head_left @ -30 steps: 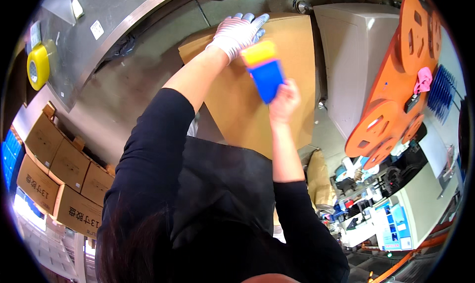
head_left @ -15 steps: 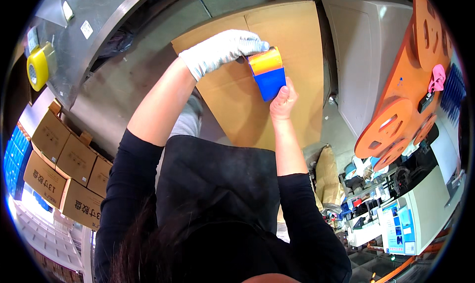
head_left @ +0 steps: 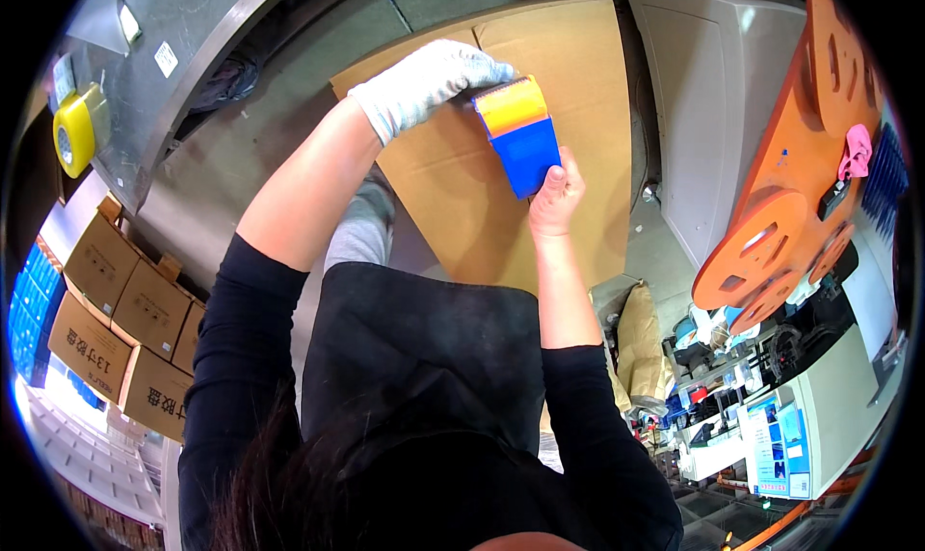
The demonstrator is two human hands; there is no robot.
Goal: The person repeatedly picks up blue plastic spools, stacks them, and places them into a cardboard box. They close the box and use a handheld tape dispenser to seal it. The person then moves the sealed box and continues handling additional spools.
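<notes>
My bare right hand (head_left: 557, 202) grips a blue tape dispenser (head_left: 528, 156) at its lower end. Its upper part is yellow-orange, with a toothed edge along the top. My left hand (head_left: 424, 87), in a white knitted glove, has its fingers bent and pressed together just beside that toothed edge. Whether they pinch something there is hidden. Both hands are above a large brown cardboard box (head_left: 578, 89), whose top flaps show a seam near the far edge.
A grey metal table (head_left: 145, 79) at the far left bears a yellow tape roll (head_left: 75, 137). Cardboard cartons (head_left: 135, 301) are stacked at the left. To the right stand a grey cabinet (head_left: 689, 98) and an orange rack with round cut-out discs (head_left: 761, 233).
My left hand has moved slightly up and left, away from the dispenser's top corner. The dispenser has tilted a little, showing more of its yellow-orange part; my right hand still grips it.
</notes>
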